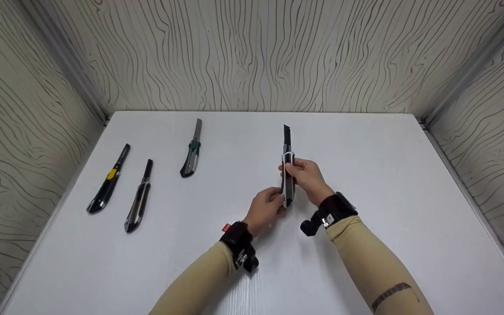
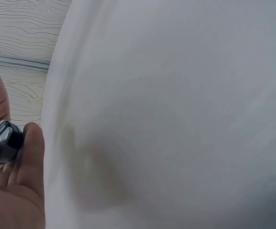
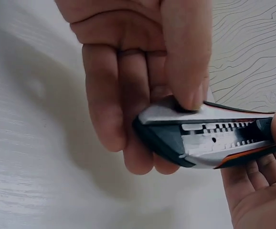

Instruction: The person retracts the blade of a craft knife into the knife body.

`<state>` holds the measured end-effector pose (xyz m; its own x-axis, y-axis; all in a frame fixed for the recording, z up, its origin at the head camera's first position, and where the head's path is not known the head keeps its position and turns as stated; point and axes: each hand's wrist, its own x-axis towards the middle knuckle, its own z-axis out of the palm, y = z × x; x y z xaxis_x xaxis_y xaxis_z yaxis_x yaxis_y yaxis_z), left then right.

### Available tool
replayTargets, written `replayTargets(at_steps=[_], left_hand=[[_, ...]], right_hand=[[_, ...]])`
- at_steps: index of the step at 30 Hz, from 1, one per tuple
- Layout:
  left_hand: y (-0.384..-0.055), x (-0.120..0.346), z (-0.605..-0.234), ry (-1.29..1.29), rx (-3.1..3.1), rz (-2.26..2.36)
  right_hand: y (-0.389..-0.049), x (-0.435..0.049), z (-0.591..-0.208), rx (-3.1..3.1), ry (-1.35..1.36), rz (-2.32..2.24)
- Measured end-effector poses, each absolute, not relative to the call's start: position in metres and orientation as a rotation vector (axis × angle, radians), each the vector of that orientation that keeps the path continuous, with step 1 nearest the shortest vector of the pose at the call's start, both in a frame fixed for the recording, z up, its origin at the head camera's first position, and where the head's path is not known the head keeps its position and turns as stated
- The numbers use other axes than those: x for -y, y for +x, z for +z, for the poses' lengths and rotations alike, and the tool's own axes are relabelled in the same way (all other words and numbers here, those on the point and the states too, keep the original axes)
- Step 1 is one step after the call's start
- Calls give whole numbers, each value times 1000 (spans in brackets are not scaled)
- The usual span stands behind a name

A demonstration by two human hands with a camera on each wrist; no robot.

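A snap-off utility knife (image 1: 289,187) with a grey-and-black handle is held upright-pointing in the head view, its dark blade (image 1: 287,134) extended toward the back wall. My left hand (image 1: 264,209) pinches the handle's butt end between thumb and fingers. Higher up, my right hand (image 1: 309,178) grips the handle, its thumb on the black slider. The right wrist view shows the toothed slider track (image 3: 224,138), orange trim and dark end cap (image 3: 159,140). In the left wrist view only the butt end (image 2: 8,140) shows.
Three more utility knives lie on the white table (image 1: 217,245) to the left: one with a yellow slider (image 1: 112,174), one grey and black (image 1: 138,205), and one with green parts (image 1: 190,159). Wood-patterned panels (image 1: 252,57) stand behind and at both sides.
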<state>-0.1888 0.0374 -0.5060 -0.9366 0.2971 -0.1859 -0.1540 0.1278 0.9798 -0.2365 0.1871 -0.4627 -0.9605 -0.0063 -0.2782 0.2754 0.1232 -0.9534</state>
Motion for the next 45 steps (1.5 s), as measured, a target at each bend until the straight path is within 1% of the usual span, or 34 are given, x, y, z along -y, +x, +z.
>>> replayTargets(at_steps=[6,21,38,45], left_hand=[[-188,-41,-511,167,-1909,1950],[-184,-41,-508,150,-1885,1983],[-185,-41,-509,154,-1892,1985],[-185,-41,-509,146,-1880,2013]], right_hand=[[-236,-189,-464,-2152,263,-1966],[-232,-187,-464,-2121,206,-1942],[-231,-182,-464,-2147,255,-1980],[-231,-182,-467,-2169,233,-1974]])
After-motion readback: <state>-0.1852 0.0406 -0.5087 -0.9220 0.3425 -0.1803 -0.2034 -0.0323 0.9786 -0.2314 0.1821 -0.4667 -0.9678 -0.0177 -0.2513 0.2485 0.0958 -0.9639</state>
